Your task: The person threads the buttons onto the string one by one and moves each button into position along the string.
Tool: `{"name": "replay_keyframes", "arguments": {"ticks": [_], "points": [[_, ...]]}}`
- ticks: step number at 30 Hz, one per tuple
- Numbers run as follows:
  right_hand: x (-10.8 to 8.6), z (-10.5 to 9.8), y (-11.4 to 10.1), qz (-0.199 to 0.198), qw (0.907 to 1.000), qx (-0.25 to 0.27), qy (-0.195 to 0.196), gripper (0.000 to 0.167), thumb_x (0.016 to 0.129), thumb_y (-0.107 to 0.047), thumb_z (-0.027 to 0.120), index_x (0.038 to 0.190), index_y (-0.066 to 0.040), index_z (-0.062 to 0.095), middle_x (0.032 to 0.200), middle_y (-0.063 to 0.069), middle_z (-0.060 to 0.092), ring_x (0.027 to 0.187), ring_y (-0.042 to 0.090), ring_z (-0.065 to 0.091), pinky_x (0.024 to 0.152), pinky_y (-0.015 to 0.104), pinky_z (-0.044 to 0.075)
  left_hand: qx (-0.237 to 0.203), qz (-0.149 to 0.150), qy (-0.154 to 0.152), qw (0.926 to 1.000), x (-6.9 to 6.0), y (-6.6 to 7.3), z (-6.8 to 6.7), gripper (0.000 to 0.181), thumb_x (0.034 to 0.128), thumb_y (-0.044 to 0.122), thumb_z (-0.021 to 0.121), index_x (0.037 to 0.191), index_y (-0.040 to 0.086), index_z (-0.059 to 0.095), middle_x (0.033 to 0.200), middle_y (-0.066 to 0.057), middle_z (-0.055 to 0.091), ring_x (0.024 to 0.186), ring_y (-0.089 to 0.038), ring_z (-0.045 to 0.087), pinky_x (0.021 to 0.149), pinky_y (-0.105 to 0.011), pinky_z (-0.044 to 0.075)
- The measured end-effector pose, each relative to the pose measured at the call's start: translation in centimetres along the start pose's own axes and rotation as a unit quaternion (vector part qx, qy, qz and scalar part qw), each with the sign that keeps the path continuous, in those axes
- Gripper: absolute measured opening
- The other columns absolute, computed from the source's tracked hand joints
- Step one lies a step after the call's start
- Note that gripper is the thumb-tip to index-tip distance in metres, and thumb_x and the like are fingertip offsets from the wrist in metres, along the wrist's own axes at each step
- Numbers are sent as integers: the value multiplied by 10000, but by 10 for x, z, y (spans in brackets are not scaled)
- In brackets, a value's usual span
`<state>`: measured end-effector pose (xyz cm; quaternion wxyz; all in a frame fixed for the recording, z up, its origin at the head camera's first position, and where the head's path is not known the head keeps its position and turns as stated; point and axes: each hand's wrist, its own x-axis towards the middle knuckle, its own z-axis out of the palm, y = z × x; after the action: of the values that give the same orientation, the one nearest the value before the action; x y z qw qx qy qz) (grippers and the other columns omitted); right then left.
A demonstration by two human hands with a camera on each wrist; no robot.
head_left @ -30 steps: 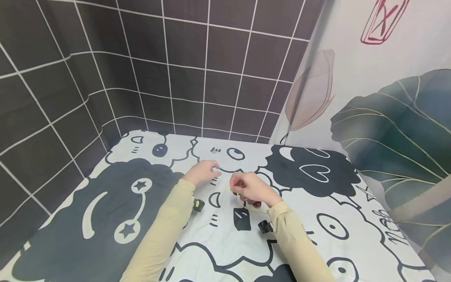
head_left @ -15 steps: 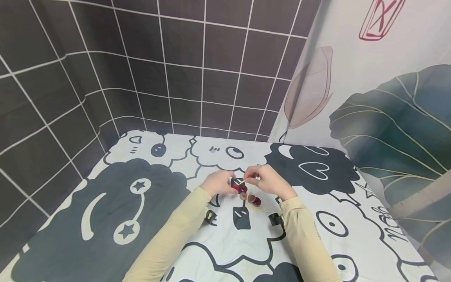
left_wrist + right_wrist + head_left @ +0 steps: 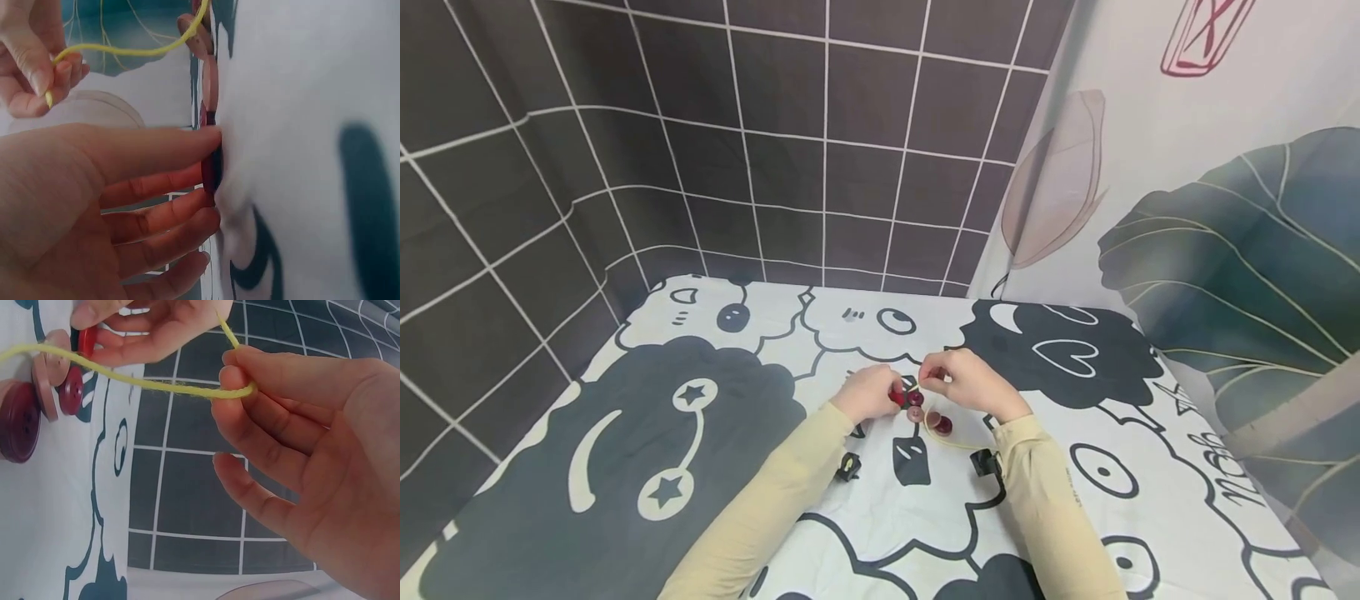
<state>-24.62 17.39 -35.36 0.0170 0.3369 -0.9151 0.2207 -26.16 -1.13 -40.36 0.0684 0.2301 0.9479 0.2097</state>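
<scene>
My left hand point(image 3: 868, 393) pinches a red button point(image 3: 88, 341) between thumb and fingers, low at the cloth. Just right of it lie a small dark red button point(image 3: 72, 390), two pink buttons point(image 3: 42, 387) and a larger dark red button point(image 3: 19, 422), close together. My right hand point(image 3: 964, 382), raised a little above the cloth, pinches a yellow string point(image 3: 169, 389) with thumb and index finger. The string's short tip point(image 3: 227, 331) sticks out past the fingertips, and its long part runs back over the buttons. Whether it passes through any button cannot be told.
A patterned black-and-white cloth point(image 3: 865, 508) covers the surface. Small dark objects lie near each forearm, one point(image 3: 848, 467) by the left sleeve and one point(image 3: 984, 462) by the right. A dark grid-patterned curtain point(image 3: 782, 167) stands behind.
My left hand, earlier empty and farther left, has come right to the buttons and taken hold of the red one. My right hand has moved slightly right and away from me, still pinching the string.
</scene>
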Motion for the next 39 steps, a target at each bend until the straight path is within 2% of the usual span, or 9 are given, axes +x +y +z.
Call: {"name": "replay_keyframes", "arguments": {"ticks": [3,6,12,16,20,23,27,35,39], "points": [[0,-1,1,12,10000,-38,4,55,869,-56,668,846,-104,682,763,-14,664,702,71,568,680,305,523,-85,49,1,10000,2,-5,-4,170,753,129,775,897,97,690,810,-6,657,724,-133,556,690,-266,464],[-1,-3,3,22,10000,13,26,45,876,-59,660,855,-94,680,760,-9,661,697,69,563,653,266,505,-390,221,97,9989,3,-8,-11,209,761,150,774,939,98,678,832,-13,642,734,-131,562,672,-254,460],[-3,-7,3,131,9992,304,225,38,890,-100,660,862,-81,675,754,-17,655,700,64,557,640,231,474,-803,979,505,9907,1,-13,-29,353,807,141,733,1155,107,685,935,-46,632,869,-177,593,745,-262,479],[-4,-8,3,155,9978,438,470,47,899,-118,654,854,-110,667,752,-29,642,710,66,550,681,291,493,-1067,1300,721,9831,-1,-16,-37,322,822,136,722,1143,127,699,976,-38,658,920,-177,594,826,-303,497],[-3,-8,3,230,9948,677,719,44,894,-125,658,851,-117,660,752,-26,633,716,81,549,696,339,501,-1668,1292,750,9746,-2,-17,-41,293,825,119,732,1113,101,684,1007,-56,695,968,-216,619,914,-429,514],[-3,-7,4,288,9931,788,817,46,896,-134,656,857,-109,657,756,-19,634,721,95,551,699,369,510,-1944,1289,723,9697,-3,-16,-43,359,831,119,736,1181,110,656,1005,-66,690,973,-223,623,918,-462,515],[-3,-6,4,327,9927,797,842,53,902,-142,652,865,-104,654,756,-13,635,722,102,552,706,387,513,-1973,1418,727,9673,-5,-15,-44,436,843,124,731,1267,145,633,1032,-62,663,963,-195,607,892,-442,530],[-5,-10,4,361,9917,802,937,49,903,-143,653,865,-113,661,762,-18,634,724,93,543,629,225,436,-2052,1507,749,9641,-4,-15,-42,333,848,118,724,1177,123,671,1040,-51,673,979,-190,619,925,-465,506],[-4,-11,3,376,9912,835,959,49,902,-148,655,867,-115,662,762,-16,636,723,101,547,629,216,431,-2220,1586,711,9594,-2,-16,-42,314,844,115,726,1150,111,660,1038,-43,698,1004,-219,642,936,-466,496]]}}
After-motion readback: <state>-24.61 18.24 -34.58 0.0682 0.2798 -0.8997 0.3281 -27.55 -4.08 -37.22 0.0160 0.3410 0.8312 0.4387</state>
